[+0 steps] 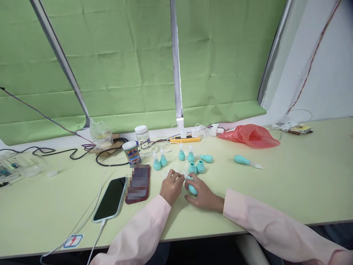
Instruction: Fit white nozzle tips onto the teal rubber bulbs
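Observation:
My right hand point(203, 192) is wrapped around a teal squeeze bulb point(192, 188), held tilted just above the table. Beside it, my left hand point(173, 187) is closed in a pinch close to the bulb's clear nozzle end; what lies between those fingertips is too small to make out. Just beyond the hands stand two open-necked teal bulbs point(200, 167) without nozzles. Several more bulbs with clear nozzles stand upright behind, such as a bulb point(157, 164) on the left and a bulb point(181, 155) at the back. Another bulb point(206, 158) lies on its side.
A nozzled bulb point(241, 159) lies farther right. Left of my hands are a phone point(110, 198) on a cable and a red-cased phone point(145, 184). Behind stand a printed can point(131, 152), a clear jar point(143, 140), a yellow power strip point(190, 139) and a red plastic bag point(250, 136).

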Demonstrator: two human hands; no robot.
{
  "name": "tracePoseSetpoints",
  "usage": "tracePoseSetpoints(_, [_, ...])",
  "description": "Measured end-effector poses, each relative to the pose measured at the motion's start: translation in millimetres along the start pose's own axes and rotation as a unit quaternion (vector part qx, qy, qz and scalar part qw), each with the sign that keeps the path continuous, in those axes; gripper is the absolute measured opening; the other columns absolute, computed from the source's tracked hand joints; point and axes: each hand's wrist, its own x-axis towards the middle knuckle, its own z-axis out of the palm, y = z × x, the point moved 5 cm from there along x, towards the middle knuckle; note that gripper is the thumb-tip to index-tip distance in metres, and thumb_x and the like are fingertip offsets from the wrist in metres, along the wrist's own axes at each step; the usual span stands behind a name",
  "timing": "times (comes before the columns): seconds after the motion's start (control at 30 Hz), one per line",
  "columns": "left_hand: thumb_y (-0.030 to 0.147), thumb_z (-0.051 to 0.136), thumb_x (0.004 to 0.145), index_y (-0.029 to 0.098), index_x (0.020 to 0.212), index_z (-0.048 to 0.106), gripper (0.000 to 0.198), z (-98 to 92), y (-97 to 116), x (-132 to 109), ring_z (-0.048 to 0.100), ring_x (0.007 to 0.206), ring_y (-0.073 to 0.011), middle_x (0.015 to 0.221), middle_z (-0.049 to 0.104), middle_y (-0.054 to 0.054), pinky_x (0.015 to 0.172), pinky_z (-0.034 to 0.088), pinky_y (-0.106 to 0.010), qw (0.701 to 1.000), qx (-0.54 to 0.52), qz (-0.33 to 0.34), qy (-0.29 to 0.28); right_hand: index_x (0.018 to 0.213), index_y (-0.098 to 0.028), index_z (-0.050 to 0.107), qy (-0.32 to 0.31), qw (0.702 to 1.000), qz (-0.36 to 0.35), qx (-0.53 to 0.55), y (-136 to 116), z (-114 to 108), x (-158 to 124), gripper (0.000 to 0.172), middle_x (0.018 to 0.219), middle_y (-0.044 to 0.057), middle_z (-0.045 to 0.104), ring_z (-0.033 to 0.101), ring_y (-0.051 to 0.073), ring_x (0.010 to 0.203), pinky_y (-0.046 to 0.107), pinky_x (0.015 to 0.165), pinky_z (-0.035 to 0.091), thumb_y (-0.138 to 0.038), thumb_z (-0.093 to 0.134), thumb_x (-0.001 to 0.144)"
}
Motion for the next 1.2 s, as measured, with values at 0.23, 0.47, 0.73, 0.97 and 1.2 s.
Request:
tracePoseSetpoints(0.23, [0.013, 0.045, 0.071, 0.016, 0.063, 0.051, 0.011, -9.0, 2.7, 3.1, 0.042, 0.057, -0.0117, 0.055, 0.052, -0.002, 0.049, 0.040, -0.023, 0.999, -0.025, -0.011, 0.043, 0.071, -0.020, 0.039, 0.039, 0.999, 0.002, 0.032, -0.9, -3.8, 1.6, 0.017, 0.079, 0.002, 0.035, 0.043, 0.016, 0.078, 0.027, 0.063, 0.039, -0.011, 0.049, 0.060])
tracePoseSetpoints(0.47, [0.012, 0.049, 0.068, 0.017, 0.062, 0.056, 0.011, 3.6, -4.8, -1.5, 0.042, 0.066, -0.0152, 0.061, 0.053, -0.004, 0.048, 0.039, -0.024, 0.999, -0.004, -0.035, -0.033, 0.071, -0.020, 0.041, 0.088, 0.995, -0.032, 0.019, -2.0, -10.9, 0.1, 0.014, 0.084, 0.005, 0.036, 0.042, 0.019, 0.087, 0.029, 0.065, 0.039, -0.010, 0.047, 0.062])
tracePoseSetpoints(0.73, [0.003, 0.050, 0.064, 0.017, 0.067, 0.060, 0.017, 27.8, -20.7, -14.2, 0.041, 0.072, -0.0202, 0.064, 0.053, -0.007, 0.053, 0.040, -0.029, 0.984, 0.042, -0.094, -0.146, 0.067, -0.019, 0.047, 0.070, 0.995, -0.067, -0.008, -4.0, -8.7, 0.2, 0.007, 0.083, 0.005, 0.039, 0.045, 0.016, 0.080, 0.026, 0.061, 0.040, -0.012, 0.048, 0.064])
tracePoseSetpoints(0.97, [0.016, 0.028, 0.081, 0.015, 0.080, 0.053, 0.025, -4.6, -15.4, -1.2, 0.044, 0.066, -0.0125, 0.065, 0.052, -0.002, 0.058, 0.037, -0.024, 0.969, -0.134, -0.196, -0.071, 0.059, -0.017, 0.049, 0.021, 0.992, -0.119, -0.039, -8.7, -3.4, -2.9, 0.008, 0.083, 0.004, 0.043, 0.044, 0.009, 0.058, 0.022, 0.052, 0.036, -0.016, 0.047, 0.067])
tracePoseSetpoints(1.2, [0.031, 0.032, 0.079, 0.014, 0.045, 0.037, 0.038, 13.0, -4.9, -3.4, 0.034, 0.046, -0.0076, 0.044, 0.034, 0.003, 0.047, 0.025, -0.022, 0.945, -0.196, -0.186, -0.184, 0.055, -0.018, 0.049, 0.003, 0.978, -0.188, -0.091, -13.0, 3.6, -8.2, 0.016, 0.073, 0.003, 0.043, 0.042, 0.010, 0.059, 0.021, 0.048, 0.031, -0.019, 0.045, 0.070])
